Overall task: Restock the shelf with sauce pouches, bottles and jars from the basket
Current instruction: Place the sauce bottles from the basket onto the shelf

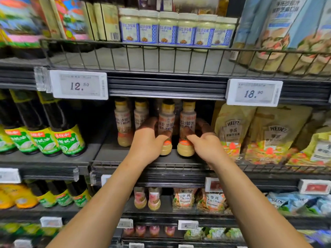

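1. A supermarket shelving bay filled the view, with dark metal shelves, wire front rails and white price tags reading 12.50 (78,85) and 18.90 (254,93).
2. On the middle shelf (125,158) stood four slim dressing bottles, each clear plastic with a yellow cap, a pale label with red print and a beige sauce showing at the rounded base.
3. Two of them stood far back on the left (123,122); two stood nearer the front edge, side by side but not touching.
4. The left hand (146,142) gripped the near left bottle (166,126), thumb curled across its lower front and fingers wrapped behind it.
5. The right hand (206,140) gripped the near right bottle (187,126) the same way, thumb on the front and fingers curled round the far side.
6. Both held bottles were upright with their bases on or just at the shelf; which, I could not tell.
7. Right of them on that shelf leaned tan Heinz pouches (275,133); left stood dark bottles with green labels (69,133), at least three.
8. The upper shelf carried six white-lidded jars (177,29) of pale sauce in a row behind its wire rail.
9. The shelf below held two more small bottles (146,198) and further Heinz pouches (184,197).
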A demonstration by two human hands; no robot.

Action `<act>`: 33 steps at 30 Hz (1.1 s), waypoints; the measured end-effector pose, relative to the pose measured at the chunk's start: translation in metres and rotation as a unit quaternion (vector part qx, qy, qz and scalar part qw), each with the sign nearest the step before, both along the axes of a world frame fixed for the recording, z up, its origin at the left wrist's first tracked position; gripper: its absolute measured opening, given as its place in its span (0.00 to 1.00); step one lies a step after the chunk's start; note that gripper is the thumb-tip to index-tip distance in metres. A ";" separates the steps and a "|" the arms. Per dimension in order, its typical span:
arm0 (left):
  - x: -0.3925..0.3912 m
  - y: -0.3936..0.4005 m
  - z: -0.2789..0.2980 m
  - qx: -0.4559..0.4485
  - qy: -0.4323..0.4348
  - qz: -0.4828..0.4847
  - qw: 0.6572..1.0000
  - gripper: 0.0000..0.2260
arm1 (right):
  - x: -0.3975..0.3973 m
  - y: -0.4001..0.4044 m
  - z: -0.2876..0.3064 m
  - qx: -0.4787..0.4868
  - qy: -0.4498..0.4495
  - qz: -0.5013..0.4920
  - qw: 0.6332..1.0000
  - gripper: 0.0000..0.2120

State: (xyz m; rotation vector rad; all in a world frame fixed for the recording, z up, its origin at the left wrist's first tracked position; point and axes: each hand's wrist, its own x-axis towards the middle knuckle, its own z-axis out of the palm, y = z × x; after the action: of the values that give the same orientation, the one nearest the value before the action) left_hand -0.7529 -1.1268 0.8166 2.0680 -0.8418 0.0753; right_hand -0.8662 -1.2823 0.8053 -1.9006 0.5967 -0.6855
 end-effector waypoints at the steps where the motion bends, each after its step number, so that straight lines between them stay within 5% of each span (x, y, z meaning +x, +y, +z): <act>1: 0.001 -0.002 -0.002 0.004 0.011 -0.005 1.000 0.10 | 0.002 -0.001 -0.002 -0.003 0.006 0.000 1.000 0.19; 8: 0.005 -0.009 -0.010 0.055 0.065 0.031 0.996 0.15 | 0.011 -0.008 -0.011 -0.002 0.060 -0.015 0.998 0.25; 17: 0.000 -0.006 -0.011 0.017 -0.022 0.041 0.999 0.13 | 0.009 -0.009 -0.013 -0.027 0.120 -0.034 0.992 0.23; 22: 0.000 -0.012 -0.010 0.034 -0.069 0.084 0.993 0.16 | 0.009 -0.001 -0.008 -0.109 0.206 -0.037 0.972 0.37; 27: 0.004 -0.022 -0.008 0.080 -0.083 0.102 0.988 0.12 | 0.025 -0.003 0.003 -0.140 0.319 -0.058 0.936 0.32; 33: 0.006 -0.029 -0.010 0.114 -0.074 0.116 0.984 0.11 | 0.040 -0.004 0.009 -0.129 0.281 -0.044 0.950 0.31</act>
State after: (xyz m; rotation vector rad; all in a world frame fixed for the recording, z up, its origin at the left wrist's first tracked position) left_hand -0.7465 -1.1560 0.8068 2.3948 -0.7210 0.2749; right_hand -0.8259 -1.2865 0.8148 -2.3445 0.9923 -0.2719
